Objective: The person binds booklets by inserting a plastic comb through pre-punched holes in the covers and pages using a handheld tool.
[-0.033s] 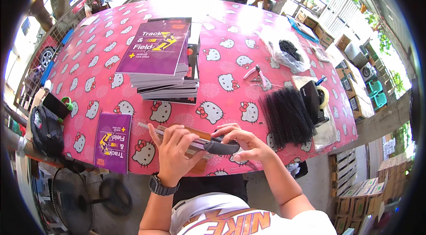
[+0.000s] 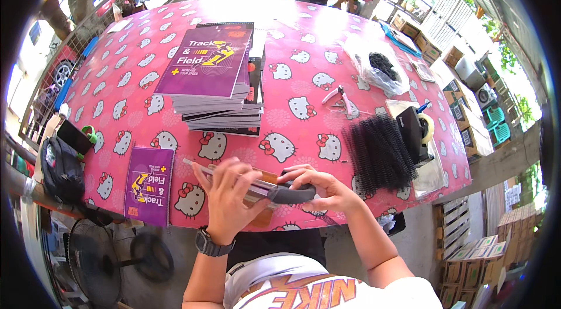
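Observation:
Near the table's front edge, my left hand [image 2: 234, 195] is wrapped round a notebook [image 2: 252, 187] seen almost edge-on and tilted; its fingers are a little smeared by motion. My right hand [image 2: 318, 188] closes its fingers and thumb about a dark grey, rounded thing [image 2: 291, 194] at the notebook's right end, whose kind I cannot make out. Beneath the right hand trails a thin dark coil [image 2: 331, 219]. A brown board [image 2: 264, 218] lies under the notebook, mostly covered. To the left rests a purple spiral notebook [image 2: 148, 186], turned upside down to me.
Beyond my hands stands a stack of purple-covered notebooks [image 2: 204, 66]. At right lie black spiral coils [image 2: 380, 154], a tape dispenser [image 2: 412, 131], pink-handled cutters [image 2: 339, 100] and a plastic bag [image 2: 383, 69] of black material. A black bag [image 2: 61, 172] sits at the left edge.
My left fingers have shifted slightly on the notebook and are now blurred. The thin coil shows more clearly below my right hand, which has barely moved.

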